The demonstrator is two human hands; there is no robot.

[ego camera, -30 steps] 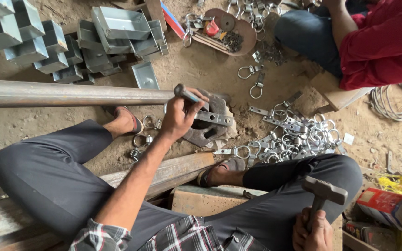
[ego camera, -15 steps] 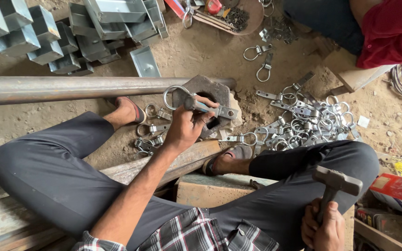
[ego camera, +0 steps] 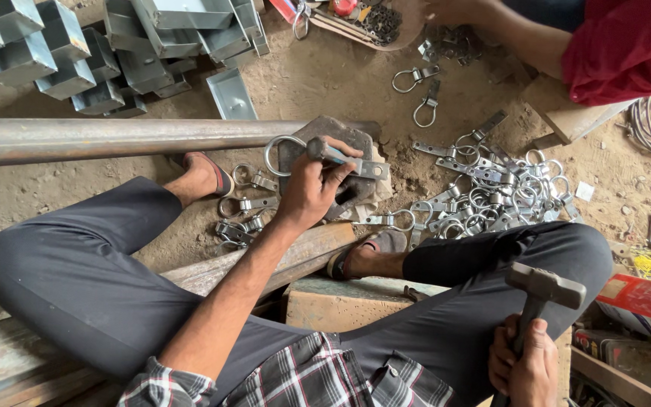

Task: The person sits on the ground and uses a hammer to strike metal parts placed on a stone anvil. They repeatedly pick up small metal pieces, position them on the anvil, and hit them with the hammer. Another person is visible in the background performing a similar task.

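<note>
My left hand [ego camera: 312, 187] grips a metal ring clamp [ego camera: 293, 149], holding it flat on a dark iron block [ego camera: 340, 136] on the dirt floor between my feet. The clamp's ring sticks out left of my fingers and its strap runs to the right. My right hand [ego camera: 523, 363] is closed around the handle of a hammer [ego camera: 544, 290], held low beside my right knee with its head up. A heap of several ring clamps [ego camera: 484, 192] lies to the right of the block.
A long steel pipe [ego camera: 114, 137] runs across the floor beyond my left foot. Grey metal boxes [ego camera: 77, 45] are stacked at the upper left. A second person in red [ego camera: 627, 45] sits upper right by a tray of parts [ego camera: 363, 19]. A wooden plank [ego camera: 318, 252] lies under my legs.
My left hand has shifted slightly, setting the ring clamp down on the iron block. The hammer in my right hand stays low beside my knee; the view has moved a little closer.
</note>
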